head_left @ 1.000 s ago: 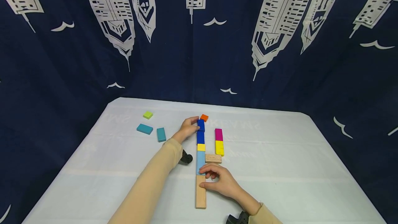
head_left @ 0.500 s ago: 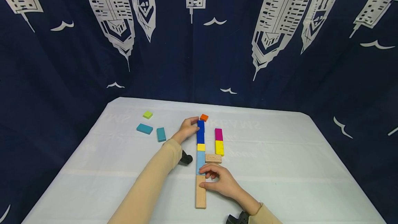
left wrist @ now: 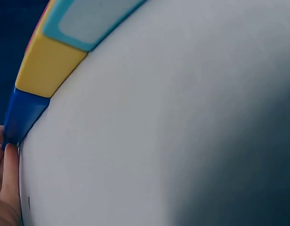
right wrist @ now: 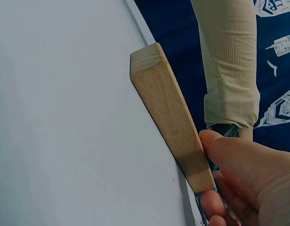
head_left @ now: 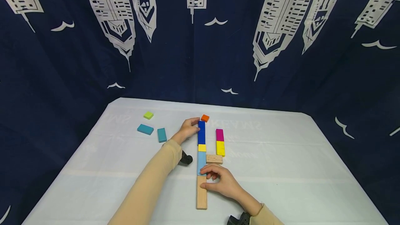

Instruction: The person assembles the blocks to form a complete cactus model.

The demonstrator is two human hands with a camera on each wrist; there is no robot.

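A straight row of blocks runs away from me: a long wooden block (head_left: 201, 199), a light blue block (head_left: 201, 159), a small yellow block (head_left: 202, 148) and two dark blue blocks. At the row's far end, my left hand (head_left: 188, 127) pinches the last dark blue block (head_left: 202, 125) between thumb and forefinger. The left wrist view shows fingertips against a dark blue block (left wrist: 25, 115). My right hand (head_left: 225, 182) rests at the near part, thumb touching the wooden block (right wrist: 171, 117) and forefinger on the light blue one. Its other fingers are bent and hold nothing.
A short wooden block (head_left: 214, 159) lies right of the row, with magenta (head_left: 220, 135) and yellow (head_left: 220, 148) blocks end to end beyond it. Two teal blocks (head_left: 145, 129) and a green block (head_left: 148, 115) lie left. An orange block (head_left: 205, 118) sits just past the far end.
The last dark blue block, slightly out of line a second ago, has shifted into line with the row under my left hand. My right hand has stayed still.
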